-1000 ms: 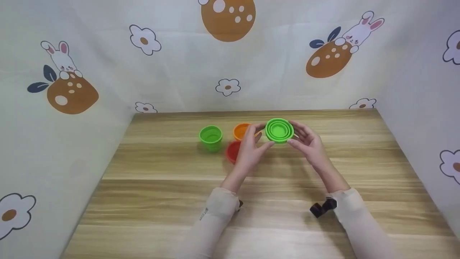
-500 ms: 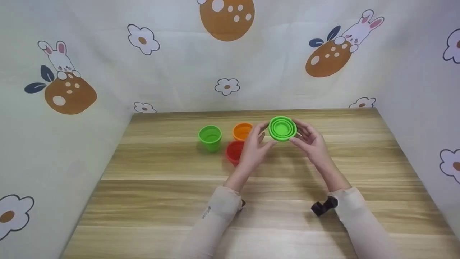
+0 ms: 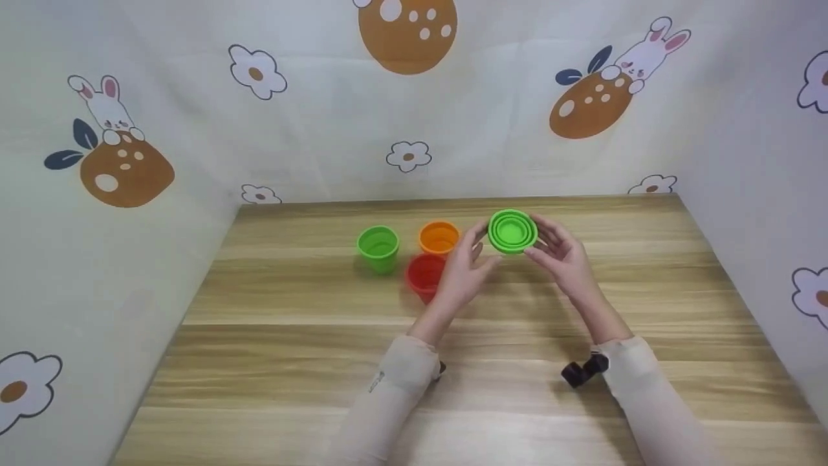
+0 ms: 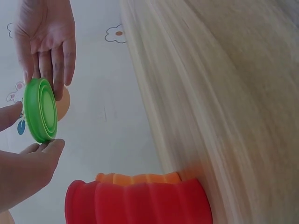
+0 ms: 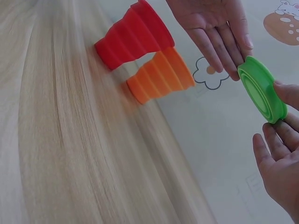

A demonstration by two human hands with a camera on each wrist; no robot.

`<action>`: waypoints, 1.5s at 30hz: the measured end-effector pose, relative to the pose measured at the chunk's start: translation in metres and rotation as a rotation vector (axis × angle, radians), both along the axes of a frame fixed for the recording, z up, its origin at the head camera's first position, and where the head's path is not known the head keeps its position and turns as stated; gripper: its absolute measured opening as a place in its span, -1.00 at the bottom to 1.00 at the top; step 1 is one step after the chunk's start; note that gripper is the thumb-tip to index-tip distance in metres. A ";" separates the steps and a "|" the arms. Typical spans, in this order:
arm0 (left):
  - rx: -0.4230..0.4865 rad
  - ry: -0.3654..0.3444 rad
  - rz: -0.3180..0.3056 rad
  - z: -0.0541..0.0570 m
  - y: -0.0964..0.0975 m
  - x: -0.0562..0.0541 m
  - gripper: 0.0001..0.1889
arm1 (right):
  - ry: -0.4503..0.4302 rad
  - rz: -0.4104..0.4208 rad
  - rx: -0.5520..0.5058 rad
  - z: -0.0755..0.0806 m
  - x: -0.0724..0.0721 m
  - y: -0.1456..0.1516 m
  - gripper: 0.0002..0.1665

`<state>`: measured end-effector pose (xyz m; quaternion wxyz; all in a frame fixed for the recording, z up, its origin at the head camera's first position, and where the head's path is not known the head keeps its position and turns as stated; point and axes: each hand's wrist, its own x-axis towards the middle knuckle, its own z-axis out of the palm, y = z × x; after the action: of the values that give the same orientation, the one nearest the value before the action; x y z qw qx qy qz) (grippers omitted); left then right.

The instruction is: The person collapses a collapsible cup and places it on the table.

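Observation:
A green collapsible cup, folded flat into rings, is held above the table with its inside facing the head camera. My right hand pinches its right edge between thumb and fingers; the right wrist view shows that thumb on the rim of the folded cup. On the other side, my left hand touches the rim with extended fingertips, its thumb a little apart. Left of the hands stand a red cup, partly covered by my left forearm, an orange cup and another green cup, all expanded and upright.
The wooden table meets a patterned cloth wall at the back, with more cloth at both sides. A black device sits at my right cuff. In the left wrist view, the red cup stands close to my left wrist.
Both hands have shifted slightly right with the folded green cup. My left thumb has come away from its edge, and more of the red and orange cups shows.

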<state>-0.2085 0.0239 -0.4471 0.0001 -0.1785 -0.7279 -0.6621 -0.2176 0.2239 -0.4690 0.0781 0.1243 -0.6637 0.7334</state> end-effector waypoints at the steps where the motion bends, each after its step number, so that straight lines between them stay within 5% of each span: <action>1: -0.002 -0.003 -0.001 -0.001 0.000 0.000 -0.33 | 0.001 -0.001 0.007 -0.001 0.000 0.001 -0.28; 45: -0.005 -0.171 -0.055 -0.029 0.012 -0.009 -0.28 | -0.121 0.006 0.211 -0.029 -0.009 0.015 -0.26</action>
<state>-0.2176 0.0354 -0.4762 -0.0807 -0.1412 -0.7218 -0.6728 -0.2271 0.2385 -0.4976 0.0219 0.0893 -0.7404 0.6659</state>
